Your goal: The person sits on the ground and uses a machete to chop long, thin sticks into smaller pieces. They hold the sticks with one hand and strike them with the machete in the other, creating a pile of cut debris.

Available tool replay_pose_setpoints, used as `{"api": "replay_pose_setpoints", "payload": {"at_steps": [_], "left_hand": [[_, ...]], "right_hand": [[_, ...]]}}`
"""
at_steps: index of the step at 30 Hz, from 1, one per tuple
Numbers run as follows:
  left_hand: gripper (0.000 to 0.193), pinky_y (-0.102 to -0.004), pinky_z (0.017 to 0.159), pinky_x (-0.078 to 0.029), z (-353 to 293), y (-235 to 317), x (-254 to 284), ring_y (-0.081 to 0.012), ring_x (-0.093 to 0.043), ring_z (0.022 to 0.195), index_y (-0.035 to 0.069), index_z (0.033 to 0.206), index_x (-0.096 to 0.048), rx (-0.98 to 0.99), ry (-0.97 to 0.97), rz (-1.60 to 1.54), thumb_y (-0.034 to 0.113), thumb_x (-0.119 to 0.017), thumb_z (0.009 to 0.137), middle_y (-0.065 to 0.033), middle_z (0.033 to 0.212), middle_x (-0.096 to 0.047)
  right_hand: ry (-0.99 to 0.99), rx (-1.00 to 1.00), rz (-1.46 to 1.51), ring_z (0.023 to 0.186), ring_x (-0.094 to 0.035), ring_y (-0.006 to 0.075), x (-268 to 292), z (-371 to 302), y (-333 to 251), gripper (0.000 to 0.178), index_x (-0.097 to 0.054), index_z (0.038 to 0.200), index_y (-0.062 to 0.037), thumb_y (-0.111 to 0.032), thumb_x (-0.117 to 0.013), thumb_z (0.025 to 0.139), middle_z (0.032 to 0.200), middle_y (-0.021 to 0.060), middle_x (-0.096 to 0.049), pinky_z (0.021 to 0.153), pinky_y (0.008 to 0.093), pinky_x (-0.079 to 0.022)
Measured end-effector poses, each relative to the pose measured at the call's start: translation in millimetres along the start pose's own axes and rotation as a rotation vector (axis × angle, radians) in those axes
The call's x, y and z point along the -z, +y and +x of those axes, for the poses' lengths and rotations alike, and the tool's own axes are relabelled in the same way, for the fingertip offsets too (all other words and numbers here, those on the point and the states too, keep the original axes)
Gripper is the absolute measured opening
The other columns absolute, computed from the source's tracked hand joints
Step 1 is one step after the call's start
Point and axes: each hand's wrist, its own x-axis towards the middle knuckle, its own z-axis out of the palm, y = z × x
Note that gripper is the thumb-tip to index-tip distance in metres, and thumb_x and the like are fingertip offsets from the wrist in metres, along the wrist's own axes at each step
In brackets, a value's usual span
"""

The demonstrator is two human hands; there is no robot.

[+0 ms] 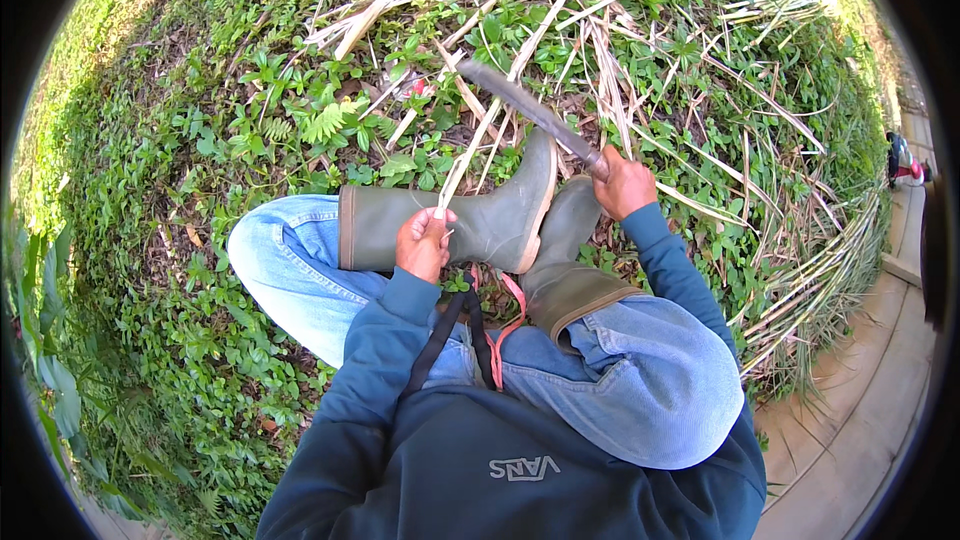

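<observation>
My left hand (pixel 424 242) pinches the near end of a long pale dry strip (pixel 487 120) that runs up and away over the plants. My right hand (pixel 622 183) grips the handle of a dark curved blade (pixel 528 110), whose tip points up-left and crosses the strip. I sit with legs crossed in blue jeans (pixel 290 270) and olive rubber boots (pixel 500 220). Both hands rest just above the boots. Blue sleeves cover my forearms.
Low green plants and ferns (pixel 320 125) cover the ground all around. Many dry pale stalks (pixel 620 50) lie scattered ahead and to the right. A wooden boardwalk (pixel 860 410) runs along the right edge. A red and white object (pixel 905 165) stands at the far right.
</observation>
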Motion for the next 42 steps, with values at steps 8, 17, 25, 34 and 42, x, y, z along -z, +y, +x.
{"api": "replay_pose_setpoints", "payload": {"at_steps": [8, 17, 25, 34, 42], "left_hand": [[0.03, -0.0226, 0.038, -0.024, -2, 23, 20, -0.0044, -0.024, 0.043, 0.009, 0.08, -0.048, 0.16, -0.137, -0.166, 0.031, -0.045, 0.099, 0.0064, 0.054, -0.027], [0.03, -0.0224, 0.04, -0.027, -11, 21, 29, -0.0053, -0.026, 0.044, 0.009, 0.081, -0.047, 0.138, -0.115, -0.115, 0.034, -0.047, 0.098, 0.0059, 0.056, -0.029], [0.027, -0.0236, 0.05, -0.039, 0, 23, 27, -0.0082, -0.042, 0.053, 0.003, 0.099, -0.053, 0.203, -0.296, 0.024, 0.028, -0.044, 0.099, -0.0007, 0.066, -0.049], [0.016, -0.0252, 0.063, -0.042, 51, 6, -9, -0.0094, -0.05, 0.065, 0.002, 0.098, -0.06, -0.433, 0.004, 0.675, 0.015, -0.052, 0.095, -0.0011, 0.077, -0.059], [0.022, -0.0209, 0.057, -0.034, 53, 34, -21, -0.0051, -0.041, 0.062, 0.004, 0.083, -0.06, -0.28, -0.158, 0.357, 0.015, -0.047, 0.097, 0.0024, 0.067, -0.049]], "right_hand": [[-0.036, 0.249, -0.048, 0.059, -0.064, 0.0346, 1, 6, 9, 0.024, -0.053, 0.089, -0.0128, -0.02, -0.068, 0.071, 0.063, 0.0147, -0.061, 0.056, 0.0458, -0.052], [-0.186, 0.236, -0.041, 0.064, -0.064, 0.0389, 18, 19, 20, 0.026, -0.055, 0.095, -0.0104, -0.022, -0.066, 0.075, 0.069, 0.0205, -0.063, 0.06, 0.0498, -0.051], [0.083, -0.264, 0.366, 0.069, -0.063, 0.0413, -12, 19, 16, 0.02, -0.059, 0.093, -0.0086, -0.02, -0.062, 0.077, 0.072, 0.0221, -0.064, 0.068, 0.0506, -0.051], [-0.058, 0.177, 0.188, 0.059, -0.061, 0.0384, -9, -30, -10, 0.023, -0.054, 0.091, -0.0102, -0.02, -0.065, 0.073, 0.065, 0.017, -0.061, 0.056, 0.0496, -0.049], [0.02, 0.18, 0.116, 0.061, -0.063, 0.0331, -2, -18, -10, 0.025, -0.053, 0.086, -0.0099, -0.017, -0.068, 0.067, 0.068, 0.0136, -0.062, 0.054, 0.0468, -0.049]]}}
